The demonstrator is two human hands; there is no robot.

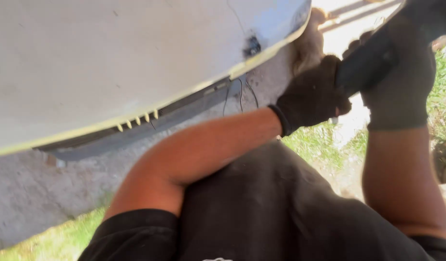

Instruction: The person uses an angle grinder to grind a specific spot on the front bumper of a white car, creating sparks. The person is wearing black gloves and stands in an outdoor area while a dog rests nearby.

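Nearest the lens, dark shirt (261,208) filling the lower view. Above it, left hand (312,96) in a black knit glove, closed around the lower end of a dark tool handle (370,63). Right hand (401,77), gloved alike, wrapped around the same handle just beside the left. Handle just right of the white curved panel (112,58), close to its yellow-edged rim (136,118). Grass (310,142) beyond, below the panel.

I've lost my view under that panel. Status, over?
Left hand and right hand, both gloved, gripping the dark tool. Tool's tip hidden at the edge of the white panel. Thin wires dangling close by.
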